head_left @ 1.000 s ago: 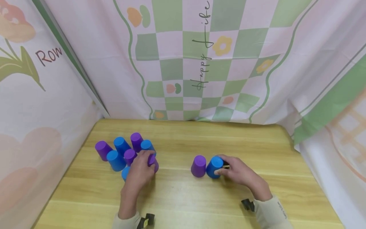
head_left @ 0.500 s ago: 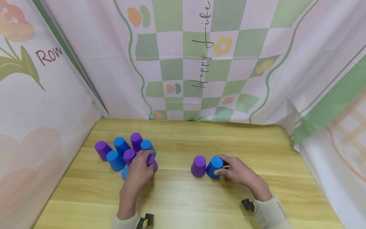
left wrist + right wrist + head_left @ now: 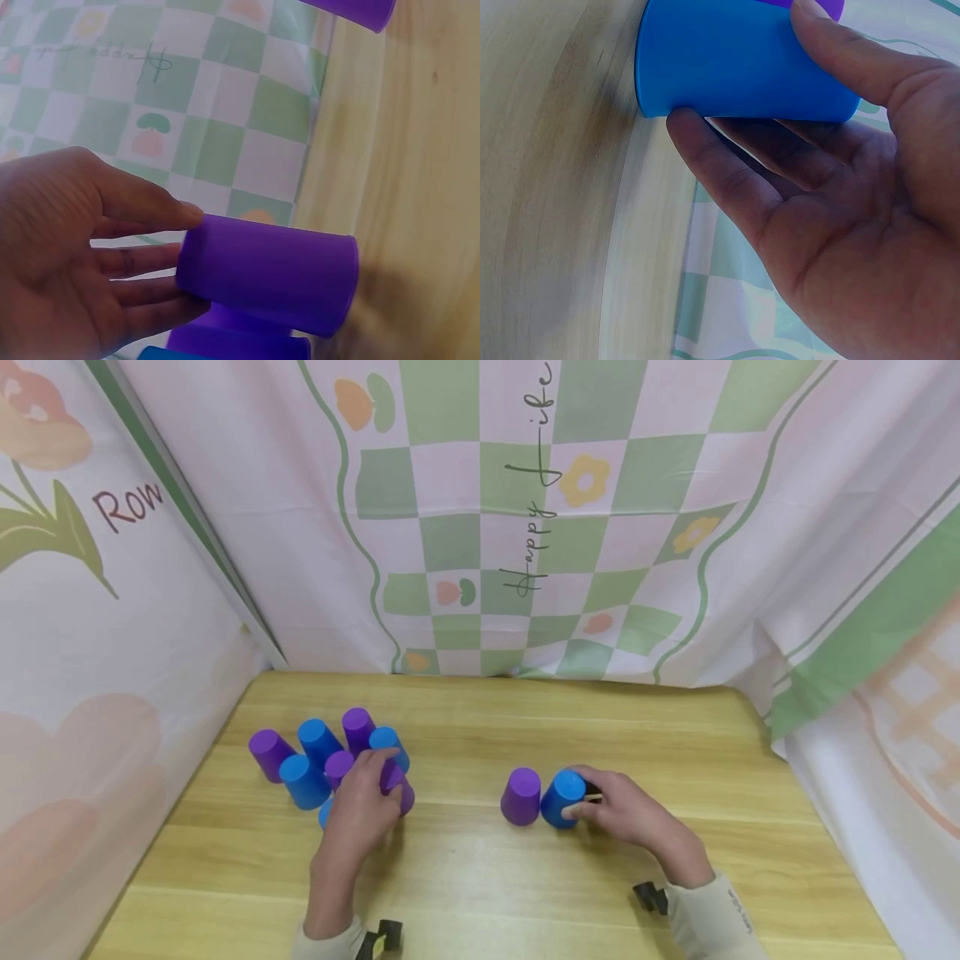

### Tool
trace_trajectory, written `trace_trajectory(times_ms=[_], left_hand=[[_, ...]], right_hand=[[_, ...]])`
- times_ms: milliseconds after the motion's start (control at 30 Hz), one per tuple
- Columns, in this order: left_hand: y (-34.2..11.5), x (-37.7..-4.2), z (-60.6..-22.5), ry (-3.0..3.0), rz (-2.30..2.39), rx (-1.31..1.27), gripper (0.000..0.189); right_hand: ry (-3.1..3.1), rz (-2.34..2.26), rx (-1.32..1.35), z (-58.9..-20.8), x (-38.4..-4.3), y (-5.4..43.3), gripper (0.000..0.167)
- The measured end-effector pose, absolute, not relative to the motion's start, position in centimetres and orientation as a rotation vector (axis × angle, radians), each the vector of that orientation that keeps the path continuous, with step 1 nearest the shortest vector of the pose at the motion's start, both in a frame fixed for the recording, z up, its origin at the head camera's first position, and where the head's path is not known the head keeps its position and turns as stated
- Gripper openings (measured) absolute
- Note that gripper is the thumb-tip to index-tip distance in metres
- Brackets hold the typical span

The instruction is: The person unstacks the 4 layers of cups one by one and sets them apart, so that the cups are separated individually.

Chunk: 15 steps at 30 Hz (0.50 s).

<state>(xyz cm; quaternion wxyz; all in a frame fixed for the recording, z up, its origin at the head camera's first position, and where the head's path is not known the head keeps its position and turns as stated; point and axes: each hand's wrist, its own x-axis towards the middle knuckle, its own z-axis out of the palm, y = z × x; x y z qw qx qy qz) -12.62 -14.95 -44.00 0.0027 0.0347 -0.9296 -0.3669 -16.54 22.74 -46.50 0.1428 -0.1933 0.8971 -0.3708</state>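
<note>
Near the right end of a cluster of upside-down cups, my left hand [image 3: 363, 806] has its thumb and fingers around the narrow end of a purple cup [image 3: 270, 274]. This cup stands on the table, partly hidden by the hand in the head view. Farther right, my right hand [image 3: 622, 806] grips an upside-down blue cup [image 3: 562, 797], thumb on the near side and fingers on the far side. Close beside that blue cup, to its left, stands another purple cup [image 3: 521, 796].
Several more upside-down cups crowd the left side, among them a purple cup [image 3: 270, 754], a blue cup [image 3: 304, 782] and a back purple cup [image 3: 359, 732]. The wooden table [image 3: 465, 893] ends at a checkered curtain [image 3: 517, 543] behind.
My left hand has shifted slightly up and left on the purple cup, its fingertips a little higher. My right hand and the blue cup stay put.
</note>
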Motion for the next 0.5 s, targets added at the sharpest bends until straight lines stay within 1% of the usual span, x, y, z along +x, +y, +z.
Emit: trace_trajectory(times_ms=[267, 500], left_hand=[[-14.9, -12.1, -42.6, -2.866, -1.114, 0.027, 0.056], [-14.9, -11.9, -42.2, -2.785, -1.13, -0.047, 0.055]], right_hand=[[2.573, -1.094, -0.555, -46.4, -16.5, 22.7, 0.037], [2.577, -1.09, -0.549, -46.4, -16.5, 22.6, 0.035]])
